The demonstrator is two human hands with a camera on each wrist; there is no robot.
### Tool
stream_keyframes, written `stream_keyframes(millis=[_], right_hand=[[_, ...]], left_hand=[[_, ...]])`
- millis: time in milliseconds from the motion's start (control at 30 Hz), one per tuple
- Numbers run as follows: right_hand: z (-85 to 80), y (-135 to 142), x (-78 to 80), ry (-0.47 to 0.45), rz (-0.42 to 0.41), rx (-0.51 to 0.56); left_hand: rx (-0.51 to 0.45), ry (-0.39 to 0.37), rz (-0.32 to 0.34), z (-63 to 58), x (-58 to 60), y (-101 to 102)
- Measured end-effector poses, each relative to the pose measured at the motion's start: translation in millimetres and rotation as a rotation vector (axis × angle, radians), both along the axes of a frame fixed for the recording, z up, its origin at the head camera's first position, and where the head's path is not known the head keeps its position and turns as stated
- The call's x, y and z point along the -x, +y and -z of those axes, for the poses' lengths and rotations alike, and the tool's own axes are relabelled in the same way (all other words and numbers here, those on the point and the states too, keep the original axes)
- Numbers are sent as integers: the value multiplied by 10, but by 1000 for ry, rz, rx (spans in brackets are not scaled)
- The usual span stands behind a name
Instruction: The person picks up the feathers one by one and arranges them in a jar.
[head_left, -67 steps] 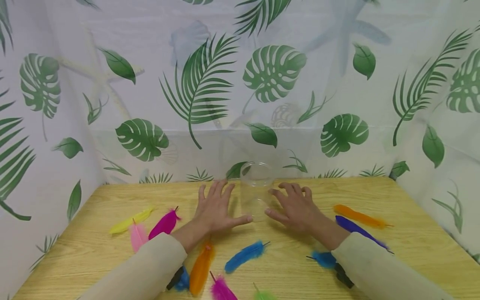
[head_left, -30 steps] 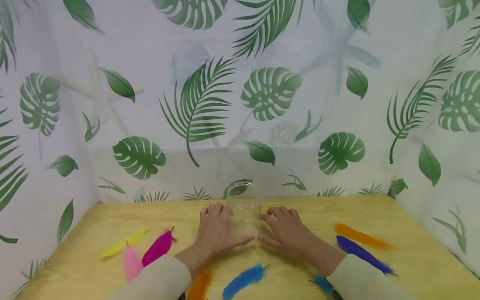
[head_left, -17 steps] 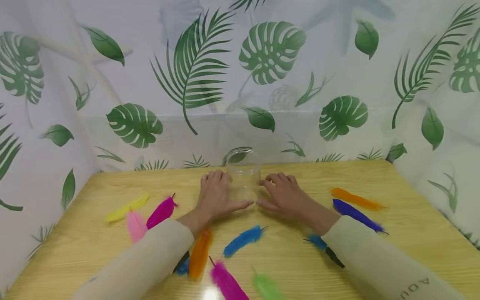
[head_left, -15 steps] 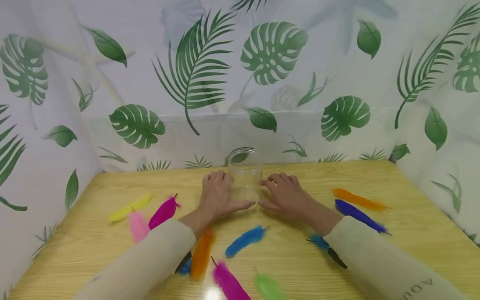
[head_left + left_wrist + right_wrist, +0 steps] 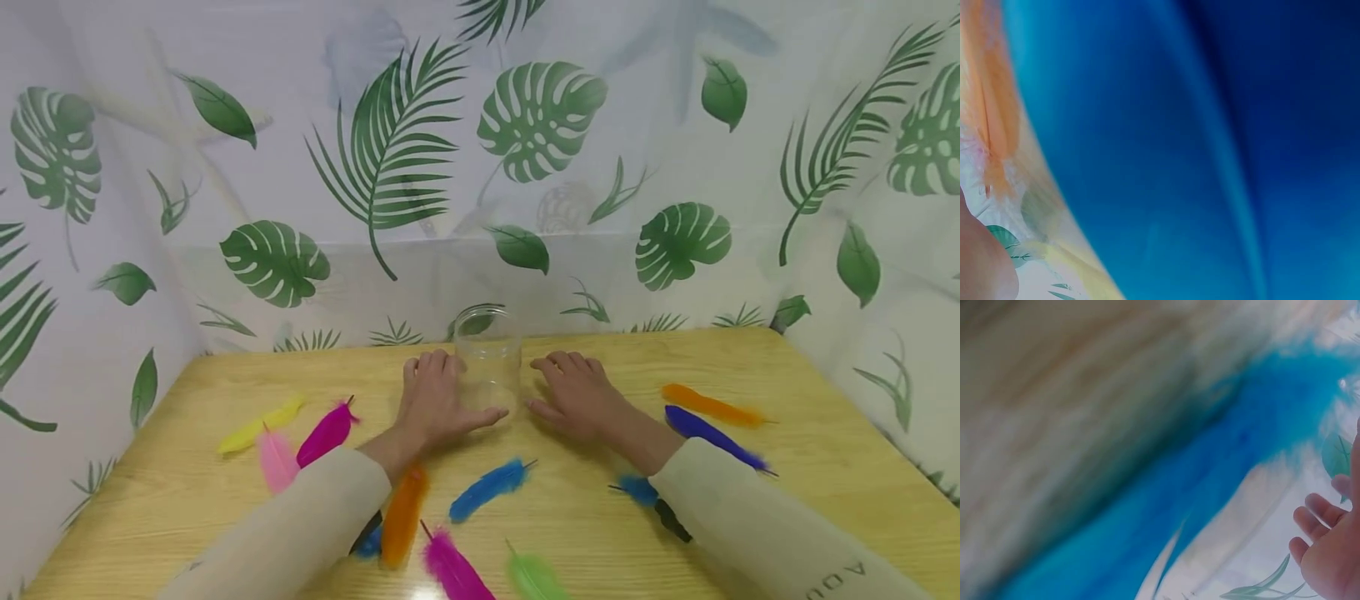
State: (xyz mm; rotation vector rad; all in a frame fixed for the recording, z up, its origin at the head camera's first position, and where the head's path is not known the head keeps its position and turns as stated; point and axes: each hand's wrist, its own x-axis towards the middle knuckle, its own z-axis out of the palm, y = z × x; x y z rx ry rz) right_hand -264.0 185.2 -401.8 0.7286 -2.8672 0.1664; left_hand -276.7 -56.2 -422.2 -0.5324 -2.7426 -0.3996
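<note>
On the wooden table (image 5: 585,542), the clear container (image 5: 488,367) stands upright near the far edge, seemingly centred for easy reach from either side. The left hand (image 5: 437,402), fingers extended and thumb across the container's front, appears to touch it; the right hand (image 5: 583,400), loosely spread, holds nothing just beside it.

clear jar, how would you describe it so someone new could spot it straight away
At the far side of the table, in front of the leaf-print backdrop, look between the left hand and the right hand. The clear jar stands upright there, a cylinder with a round rim. Unlike the bright feathers lying around, it is colourless and see-through.
</note>
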Motion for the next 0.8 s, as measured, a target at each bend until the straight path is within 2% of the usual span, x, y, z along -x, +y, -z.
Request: stream_keyframes(millis=[133, 433, 567, 700, 800], right_hand=[[-12, 36, 11, -16, 47, 29], [-59, 215, 5, -19, 108, 16], [-113, 368, 6, -22, 108, 15], [-200, 474, 36, -6, 111, 6], [-219, 514, 38, -10, 122, -18]], left_hand=[[-2, 9, -1, 6, 1, 11], [-2, 27, -1, 49, 10, 0], [0, 44, 1, 43, 4, 27], [-13, 36, 13, -6, 16, 22], [-4, -8, 4, -8, -2, -15]])
